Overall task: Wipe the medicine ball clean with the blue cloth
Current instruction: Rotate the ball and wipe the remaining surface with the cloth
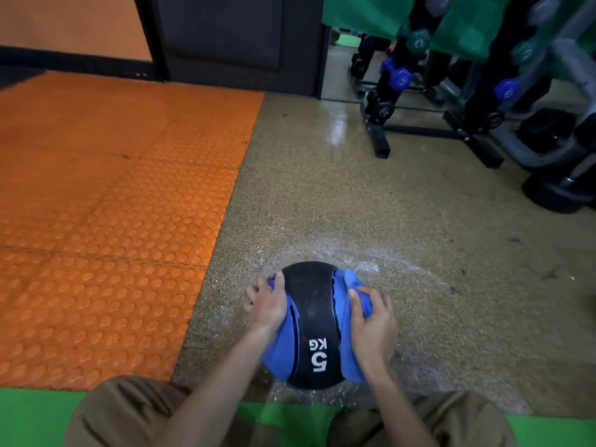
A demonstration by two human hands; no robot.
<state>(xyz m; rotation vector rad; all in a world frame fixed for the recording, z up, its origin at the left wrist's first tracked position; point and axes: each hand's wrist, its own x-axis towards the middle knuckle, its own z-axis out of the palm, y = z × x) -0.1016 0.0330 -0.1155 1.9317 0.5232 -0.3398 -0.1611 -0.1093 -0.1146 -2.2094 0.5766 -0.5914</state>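
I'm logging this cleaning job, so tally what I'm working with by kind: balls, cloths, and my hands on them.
medicine ball: 1
blue cloth: 1
hands: 2 (left hand holding the ball's side, right hand gripping the cloth against the ball)
Total: 4

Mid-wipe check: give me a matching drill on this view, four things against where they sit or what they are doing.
Things:
1. left hand
2. right hand
3. orange studded mat
4. dumbbell rack

Places or states:
A. stands at upper right on the speckled floor
B. grips the blue cloth against the right side of the medicine ball
C. holds the medicine ball's left side
D. covers the ground at left

Pairs: 1-C, 2-B, 3-D, 4-A
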